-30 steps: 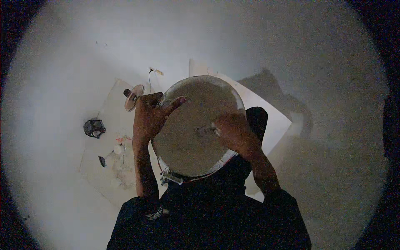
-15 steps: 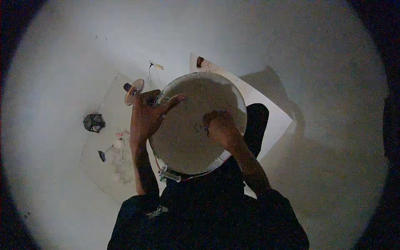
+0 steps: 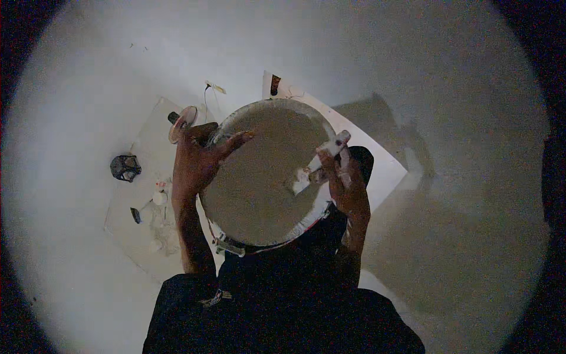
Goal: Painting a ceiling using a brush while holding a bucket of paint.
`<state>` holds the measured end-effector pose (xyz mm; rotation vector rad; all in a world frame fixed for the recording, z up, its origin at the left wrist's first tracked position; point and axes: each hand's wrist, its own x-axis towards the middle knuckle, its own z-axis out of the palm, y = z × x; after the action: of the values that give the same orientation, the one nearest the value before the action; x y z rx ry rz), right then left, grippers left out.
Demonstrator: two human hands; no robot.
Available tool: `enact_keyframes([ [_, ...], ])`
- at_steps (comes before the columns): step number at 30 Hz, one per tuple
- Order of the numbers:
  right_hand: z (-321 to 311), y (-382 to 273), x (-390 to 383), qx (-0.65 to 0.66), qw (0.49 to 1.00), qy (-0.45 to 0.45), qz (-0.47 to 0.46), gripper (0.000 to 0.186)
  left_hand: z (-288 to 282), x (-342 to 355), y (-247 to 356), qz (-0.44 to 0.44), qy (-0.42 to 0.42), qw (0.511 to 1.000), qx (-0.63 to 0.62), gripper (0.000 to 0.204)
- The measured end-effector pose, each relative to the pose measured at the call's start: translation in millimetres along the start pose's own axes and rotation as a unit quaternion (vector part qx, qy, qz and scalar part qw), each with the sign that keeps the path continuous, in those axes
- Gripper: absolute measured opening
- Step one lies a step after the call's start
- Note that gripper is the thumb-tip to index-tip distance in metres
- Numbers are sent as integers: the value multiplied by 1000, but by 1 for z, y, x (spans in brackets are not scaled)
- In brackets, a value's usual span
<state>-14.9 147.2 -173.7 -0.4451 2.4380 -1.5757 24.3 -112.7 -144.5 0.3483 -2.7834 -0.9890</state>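
A wide round drum-like thing (image 3: pixel 253 183) with a flat grey-brown face rests over my lap. Its rim is pale and worn. My left hand (image 3: pixel 200 156) grips its left side, thumb laid on the face and fingers around the outside, partly hidden. In my right hand (image 3: pixel 345 177), over the right edge of the face, is a whitish flat tool (image 3: pixel 327 153), slanting down to the left. White smeared stuff shows at its lower end, where I cannot tell whether it touches the face. A small metal clamp (image 3: pixel 229 246) sits on the near left rim.
Just beyond my left hand is a pale disc with a dark knob (image 3: pixel 184 124). A black cage-like thing (image 3: pixel 125 168) and several small parts lie on a clear sheet (image 3: pixel 121 215) at left. Under the drum, a white board (image 3: pixel 383 162) reaches right, with a small brown piece (image 3: pixel 275 84) on it.
My right hand has drawn back from the middle of the face to its right edge and turned, so the whitish tool now shows. The left hand keeps its grip. The whole view shifted slightly.
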Motion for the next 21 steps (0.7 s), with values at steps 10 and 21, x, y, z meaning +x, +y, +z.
enact_keyframes([
  [10,-23,21,2,-48,978,167,-115,31,15,0,-13,-40,62,995,-71,62],
  [21,-44,30,13,147,970,196,-10,28,2,-4,1,-121,-43,987,-93,60],
])
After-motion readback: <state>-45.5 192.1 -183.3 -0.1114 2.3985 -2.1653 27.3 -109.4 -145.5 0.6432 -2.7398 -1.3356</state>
